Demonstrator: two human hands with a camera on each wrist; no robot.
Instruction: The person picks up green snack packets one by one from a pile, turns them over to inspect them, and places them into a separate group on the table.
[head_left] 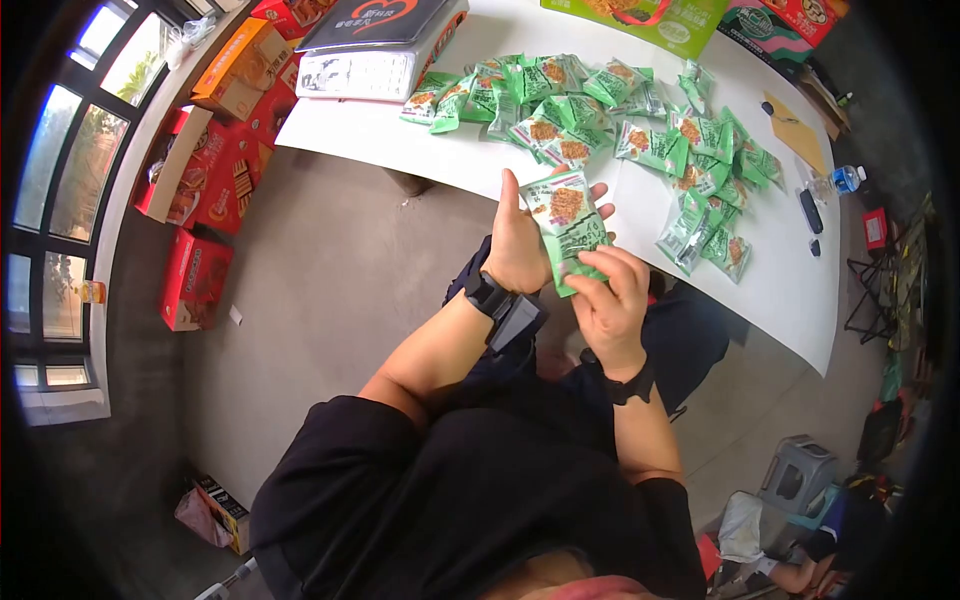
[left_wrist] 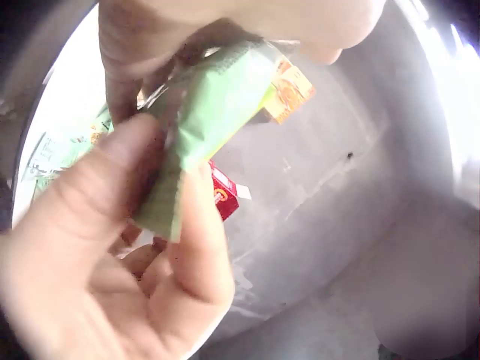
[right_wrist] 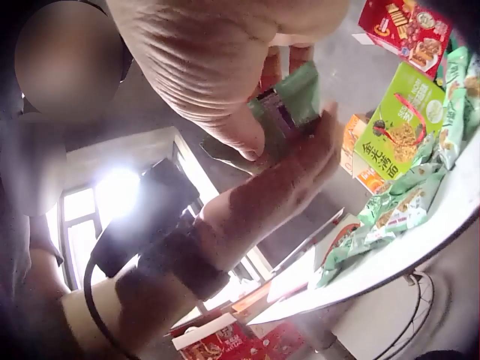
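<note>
A green snack packet (head_left: 568,212) with a picture of brown food lies across my left hand (head_left: 521,248), above the floor just off the table's front edge. The left thumb points up beside the packet, apart from it; the fingers pass behind, their tips showing past its far side. My right hand (head_left: 614,312) pinches the packet's near end between thumb and fingers. From the left wrist, the packet (left_wrist: 217,101) appears edge-on with the right hand (left_wrist: 112,262) gripping its lower end. In the right wrist view, the right thumb (right_wrist: 238,141) presses on the packet's back (right_wrist: 300,97).
Many similar green packets (head_left: 540,130) lie scattered on the white table (head_left: 480,168). A scale (head_left: 360,72) stands at the table's left, a green box (head_left: 640,22) at its back. Red cartons (head_left: 197,278) stand by the window. A bottle (head_left: 838,180) is at the right edge.
</note>
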